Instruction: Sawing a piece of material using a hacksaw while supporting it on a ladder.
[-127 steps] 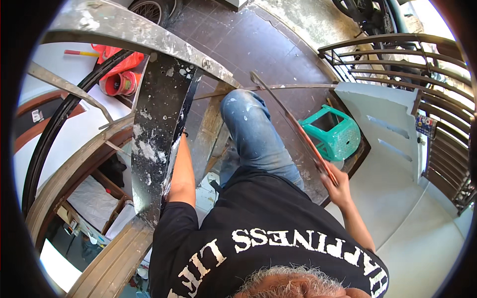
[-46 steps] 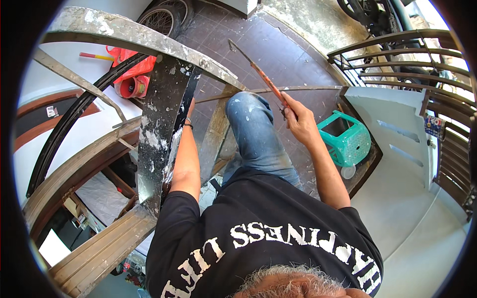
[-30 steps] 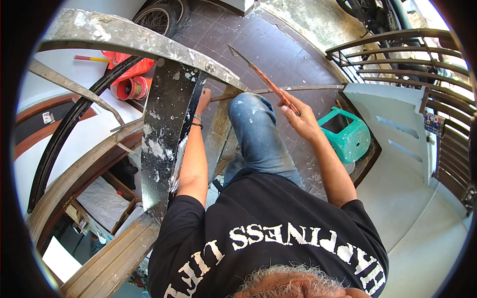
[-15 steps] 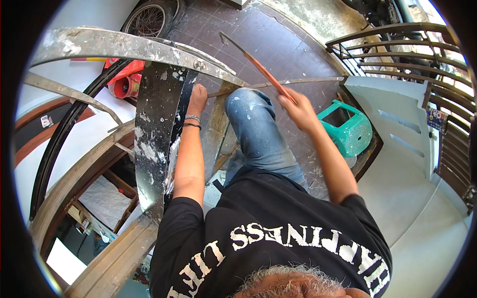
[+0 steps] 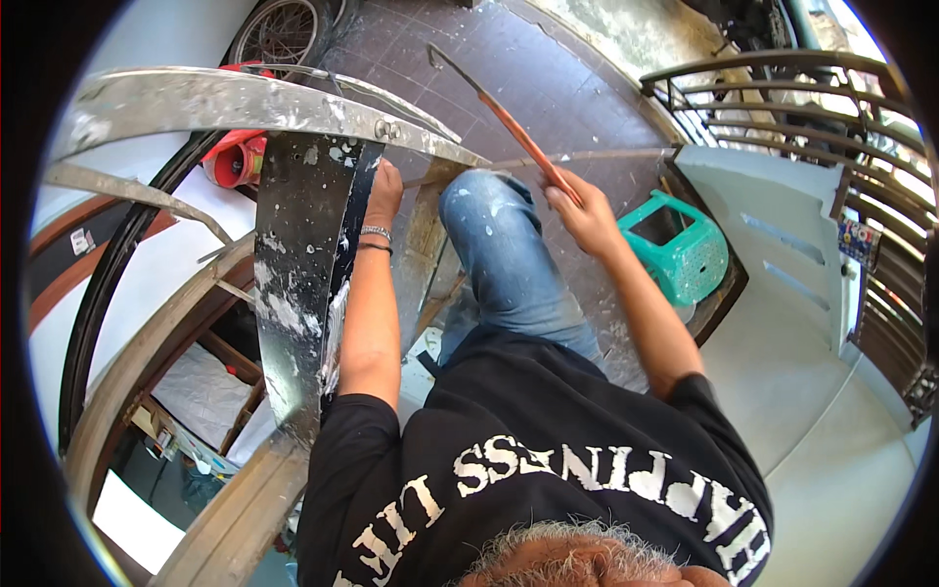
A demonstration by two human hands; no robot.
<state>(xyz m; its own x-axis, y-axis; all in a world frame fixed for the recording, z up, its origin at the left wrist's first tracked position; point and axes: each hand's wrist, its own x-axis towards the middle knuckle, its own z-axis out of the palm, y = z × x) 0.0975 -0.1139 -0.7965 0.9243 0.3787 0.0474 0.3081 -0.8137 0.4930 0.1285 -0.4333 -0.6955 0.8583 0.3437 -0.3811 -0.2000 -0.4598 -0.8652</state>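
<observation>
In my right hand (image 5: 584, 214) is a long thin tool (image 5: 516, 134) with an orange shaft and a grey metal end bent at the tip. The fingers wrap round its near end, and it slants up and away to the left over the tiled floor. My left hand (image 5: 385, 192), with bracelets at the wrist, is closed against the right edge of a black, paint-spattered board (image 5: 305, 225). What its fingers grip is hidden from view. A paint-smeared curved metal rail (image 5: 235, 101) crosses the board's far end. My bent knee (image 5: 486, 210), in worn jeans, is between both hands.
A green plastic stool (image 5: 696, 268) stands on the floor at right, beside a pale low wall (image 5: 782, 215) topped by brown railings (image 5: 782, 93). Below left is a wooden beam (image 5: 230, 514) above an opening with stored items. A red bucket (image 5: 231, 164) and a spoked wheel (image 5: 279, 37) are farther off.
The view has shifted slightly, so the board, rail and stool appear a little more to the left. Both hands keep their grips, and the orange tool holds nearly the same slant.
</observation>
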